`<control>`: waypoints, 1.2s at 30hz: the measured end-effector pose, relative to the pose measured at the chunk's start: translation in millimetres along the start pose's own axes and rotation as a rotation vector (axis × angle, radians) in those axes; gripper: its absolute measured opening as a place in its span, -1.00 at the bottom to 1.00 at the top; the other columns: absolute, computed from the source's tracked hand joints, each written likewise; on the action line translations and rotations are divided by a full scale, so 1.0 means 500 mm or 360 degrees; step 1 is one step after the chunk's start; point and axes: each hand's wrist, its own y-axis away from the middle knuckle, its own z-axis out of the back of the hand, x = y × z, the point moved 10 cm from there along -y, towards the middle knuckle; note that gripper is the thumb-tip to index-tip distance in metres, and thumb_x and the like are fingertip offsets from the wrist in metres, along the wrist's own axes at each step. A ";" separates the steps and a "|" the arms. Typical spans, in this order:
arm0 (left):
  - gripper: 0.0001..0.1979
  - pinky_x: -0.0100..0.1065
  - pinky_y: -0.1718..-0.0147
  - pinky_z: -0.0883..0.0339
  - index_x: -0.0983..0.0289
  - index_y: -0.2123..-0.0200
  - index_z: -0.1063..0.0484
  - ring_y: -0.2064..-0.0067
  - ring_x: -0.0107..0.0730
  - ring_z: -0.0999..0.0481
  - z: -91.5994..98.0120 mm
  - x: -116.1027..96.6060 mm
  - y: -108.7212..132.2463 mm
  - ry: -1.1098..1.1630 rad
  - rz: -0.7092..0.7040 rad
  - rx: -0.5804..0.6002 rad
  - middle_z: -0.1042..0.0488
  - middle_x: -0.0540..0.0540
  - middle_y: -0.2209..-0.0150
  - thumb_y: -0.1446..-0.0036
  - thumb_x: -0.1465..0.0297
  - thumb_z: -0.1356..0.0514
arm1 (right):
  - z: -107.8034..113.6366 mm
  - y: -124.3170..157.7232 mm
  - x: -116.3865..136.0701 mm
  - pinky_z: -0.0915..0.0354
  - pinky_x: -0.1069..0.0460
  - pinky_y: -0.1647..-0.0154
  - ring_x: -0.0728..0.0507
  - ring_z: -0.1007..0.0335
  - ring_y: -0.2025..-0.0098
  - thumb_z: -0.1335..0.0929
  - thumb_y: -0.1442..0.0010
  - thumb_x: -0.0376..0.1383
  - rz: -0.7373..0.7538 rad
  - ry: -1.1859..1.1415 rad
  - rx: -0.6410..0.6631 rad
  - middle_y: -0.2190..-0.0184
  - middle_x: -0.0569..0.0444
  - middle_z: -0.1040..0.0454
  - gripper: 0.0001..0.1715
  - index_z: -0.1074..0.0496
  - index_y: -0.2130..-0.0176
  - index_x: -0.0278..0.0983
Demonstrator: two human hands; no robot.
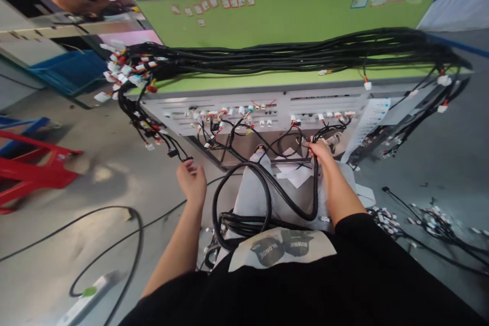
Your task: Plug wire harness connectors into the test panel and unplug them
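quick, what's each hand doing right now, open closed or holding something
Left hand: partly curled at a dark cable end; whether it grips it cannot be told.
Right hand: closed, holding the black harness.

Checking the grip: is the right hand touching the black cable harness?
Touching: the head view shows the right hand with its fingers around the black cable harness.

The light around me is bright and mostly even, with a pink-white glow at the upper left. On the grey floor [46,244], a soft shadow lies left of my left grip [192,181]. My black shirt [290,290] is very dark. The wide lens stretches the edges; the power strip [82,303] looks blurred.
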 end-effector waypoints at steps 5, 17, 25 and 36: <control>-0.74 -0.33 0.27 -0.30 0.31 0.16 -0.34 0.28 -0.36 -0.39 0.009 -0.108 0.189 0.0070 -0.0204 0.0409 -0.37 0.12 0.27 -0.07 0.36 -0.05 | 0.023 0.069 0.032 0.11 0.17 0.77 0.13 0.12 0.78 -0.35 -0.07 -0.26 0.0072 -0.0101 -0.0043 0.78 0.31 -0.04 -0.74 -0.16 0.51 -0.26; -0.61 -0.25 0.22 -0.31 0.41 0.14 -0.38 0.20 -0.18 -0.45 -0.199 0.029 0.190 -0.0203 0.0238 0.1387 -0.48 0.25 0.25 0.07 0.34 -0.12 | 0.227 0.242 0.006 -0.21 0.15 0.69 0.03 -0.27 0.59 -0.34 0.02 -0.42 0.0142 0.0071 -0.0100 0.46 0.10 -0.40 -0.44 -0.19 0.00 -0.25; -0.62 -0.45 0.62 -0.03 0.36 0.30 -0.48 0.63 -0.50 -0.19 -0.139 0.010 0.152 0.0062 0.0363 0.1216 -0.27 -0.04 0.66 0.13 0.22 -0.13 | 0.221 0.213 0.030 -0.32 0.01 0.31 -0.09 -0.37 0.39 -0.39 0.10 -0.35 0.0499 0.1451 -0.0612 0.41 0.04 -0.45 -0.61 -0.41 0.18 -0.29; -0.50 -0.47 0.63 -0.02 0.35 0.32 -0.43 0.62 -0.51 -0.18 -0.084 -0.013 0.233 0.0317 0.0466 0.1330 -0.22 -0.08 0.69 0.19 0.04 -0.19 | 0.175 0.045 0.270 -0.18 -0.04 0.05 -0.19 -0.31 0.08 -0.15 -0.18 -0.32 0.0664 0.1847 -0.1067 0.13 -0.16 -0.43 -0.62 -0.37 0.07 -0.35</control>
